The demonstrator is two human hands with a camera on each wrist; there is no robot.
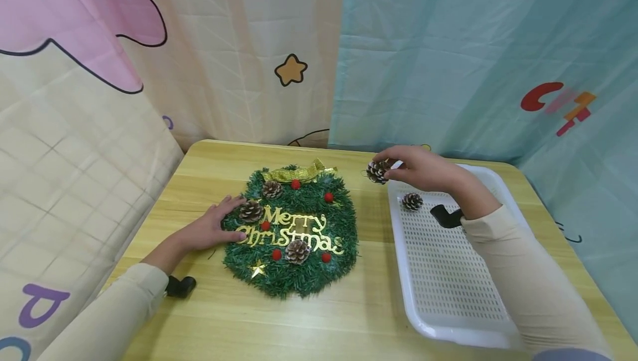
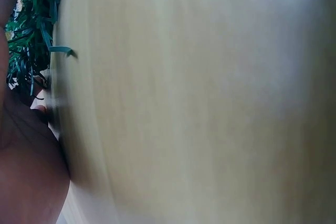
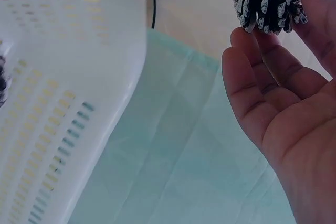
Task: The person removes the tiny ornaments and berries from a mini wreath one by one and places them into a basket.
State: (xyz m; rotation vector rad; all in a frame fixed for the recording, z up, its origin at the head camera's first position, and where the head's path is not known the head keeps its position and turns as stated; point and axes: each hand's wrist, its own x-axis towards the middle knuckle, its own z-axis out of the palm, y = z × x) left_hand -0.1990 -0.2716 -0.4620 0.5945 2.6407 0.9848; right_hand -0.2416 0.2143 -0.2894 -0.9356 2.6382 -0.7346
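My right hand [image 1: 421,167] pinches a white-tipped pine cone [image 1: 377,172] between thumb and fingers, above the far left corner of the basket. In the right wrist view the pine cone [image 3: 269,1] sits at the fingertips. A green Christmas wreath [image 1: 309,280] lies on the table, with gold "Merry Christmas" lettering [image 1: 294,220], red balls, a gold star [image 1: 258,268], a gold ribbon [image 1: 294,174] and three pine cones. With fingers spread, my left hand [image 1: 216,228] rests on the wreath's left edge, next to a fixed pine cone [image 1: 251,211].
A white perforated basket [image 1: 404,272] stands right of the wreath, with one loose pine cone [image 1: 412,201] inside. Its raised rim lies under my right forearm. The wooden table [image 1: 239,322] ends at curtains [image 1: 423,73] behind and at the sides.
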